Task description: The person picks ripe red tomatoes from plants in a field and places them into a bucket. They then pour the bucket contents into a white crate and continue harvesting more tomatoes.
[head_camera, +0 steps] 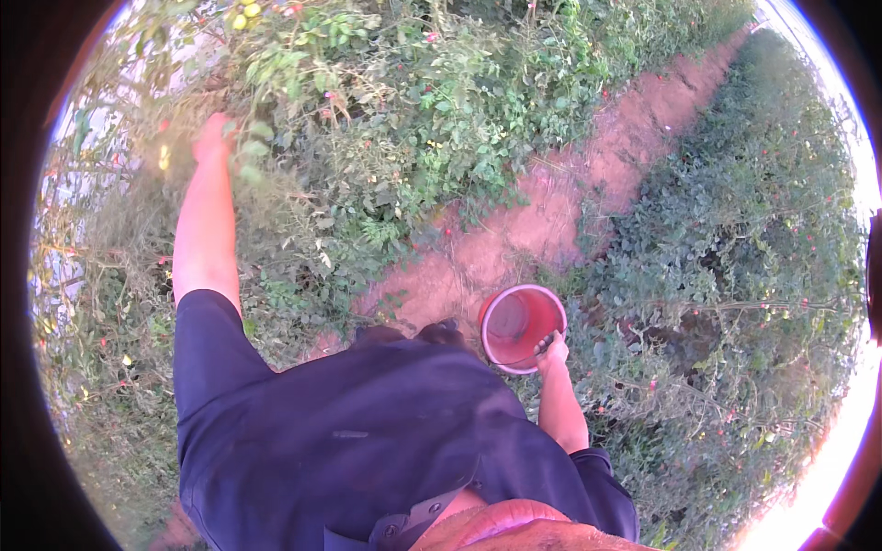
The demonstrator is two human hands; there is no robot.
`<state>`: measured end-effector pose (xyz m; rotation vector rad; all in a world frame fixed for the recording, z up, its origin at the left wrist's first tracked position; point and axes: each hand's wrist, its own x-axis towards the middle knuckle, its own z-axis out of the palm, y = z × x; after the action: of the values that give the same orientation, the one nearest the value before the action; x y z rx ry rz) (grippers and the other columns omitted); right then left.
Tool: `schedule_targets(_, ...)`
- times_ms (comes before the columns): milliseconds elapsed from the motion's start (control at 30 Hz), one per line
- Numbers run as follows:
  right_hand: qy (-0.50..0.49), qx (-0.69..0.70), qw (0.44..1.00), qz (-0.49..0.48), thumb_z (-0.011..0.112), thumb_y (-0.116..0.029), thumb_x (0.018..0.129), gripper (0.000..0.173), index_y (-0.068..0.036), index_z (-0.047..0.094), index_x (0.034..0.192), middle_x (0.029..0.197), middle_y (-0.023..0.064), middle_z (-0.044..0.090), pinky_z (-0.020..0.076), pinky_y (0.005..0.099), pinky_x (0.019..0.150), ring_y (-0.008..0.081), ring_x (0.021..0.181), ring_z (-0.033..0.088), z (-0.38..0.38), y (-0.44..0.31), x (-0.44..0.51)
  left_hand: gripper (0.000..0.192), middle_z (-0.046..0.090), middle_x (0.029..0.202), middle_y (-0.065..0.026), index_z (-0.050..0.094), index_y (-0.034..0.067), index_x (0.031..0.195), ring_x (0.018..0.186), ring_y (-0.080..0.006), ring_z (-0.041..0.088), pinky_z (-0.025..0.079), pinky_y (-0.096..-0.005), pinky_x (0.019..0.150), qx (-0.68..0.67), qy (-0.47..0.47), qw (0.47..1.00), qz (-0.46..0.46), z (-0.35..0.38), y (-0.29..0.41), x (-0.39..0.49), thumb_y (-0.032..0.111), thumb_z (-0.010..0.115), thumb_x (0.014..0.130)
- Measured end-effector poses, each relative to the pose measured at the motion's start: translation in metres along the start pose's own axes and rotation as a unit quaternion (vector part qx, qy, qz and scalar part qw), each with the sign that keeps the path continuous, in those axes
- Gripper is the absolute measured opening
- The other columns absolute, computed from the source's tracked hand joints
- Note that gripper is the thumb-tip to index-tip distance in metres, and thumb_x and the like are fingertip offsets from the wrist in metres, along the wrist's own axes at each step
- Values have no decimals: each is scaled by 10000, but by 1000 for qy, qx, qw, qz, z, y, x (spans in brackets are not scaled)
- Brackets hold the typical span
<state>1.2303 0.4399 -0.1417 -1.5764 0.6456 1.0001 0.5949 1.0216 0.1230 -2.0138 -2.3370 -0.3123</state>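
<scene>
My right hand [551, 350] is closed around the wire handle of a red plastic bucket [488, 324], which hangs beside my body above the soil. No contents show inside the bucket. On the left, my outstretched arm ends in my left hand [215, 138], which is among the leafy, partly dry plants [289, 148]. Leaves partly cover that hand, and its fingers cannot be made out. Close to it are a small red fruit [164, 125] and a blurred yellow one [164, 157]. Several yellow-green fruits [245, 12] hang higher up at the upper left.
A strip of bare reddish soil [510, 220] runs from my feet towards the upper right between two plant rows. The right row [730, 275] stands close to the bucket and carries scattered red fruits. My dark shoes [441, 332] are on the soil strip.
</scene>
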Motion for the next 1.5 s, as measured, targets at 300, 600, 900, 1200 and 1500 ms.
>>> schedule_targets(300,-11,-60,998,-34,538,-299,992,180,-164,541,874,644,-20,515,394,308,449,135,516,493,8,-57,38,375,681,978,-242,680,27,1054,953,-352,675,538,-491,802,142,50,988,28,49,11,19,340,512,932)
schedule_targets(600,12,-30,999,-28,562,-253,967,150,-114,551,910,684,5,524,394,304,441,137,535,502,46,-76,47,157,596,717,12,609,162,945,455,-78,409,278,-226,369,-749,-4,571,-334,90,71,-65,257,485,958)
schedule_targets(900,38,33,998,-45,529,-297,993,214,-133,523,854,677,-25,469,347,272,460,116,531,447,66,-126,46,353,646,798,-78,580,63,1052,399,-94,354,255,-241,345,-693,-267,580,-334,146,203,-158,390,448,1029)
schedule_targets(1200,10,106,990,-93,539,-268,982,186,-126,504,867,688,-13,445,336,291,471,127,549,421,103,-168,53,487,481,621,25,606,63,1117,405,-72,336,244,-254,369,-558,-546,616,-108,137,363,-164,490,383,1041)
schedule_targets(1500,60,131,983,-112,582,-257,964,138,-127,568,923,672,-9,513,407,297,454,124,533,493,88,-212,54,413,463,780,42,559,59,1303,503,-40,347,283,-207,422,-508,-645,569,42,82,505,-155,369,492,1037)
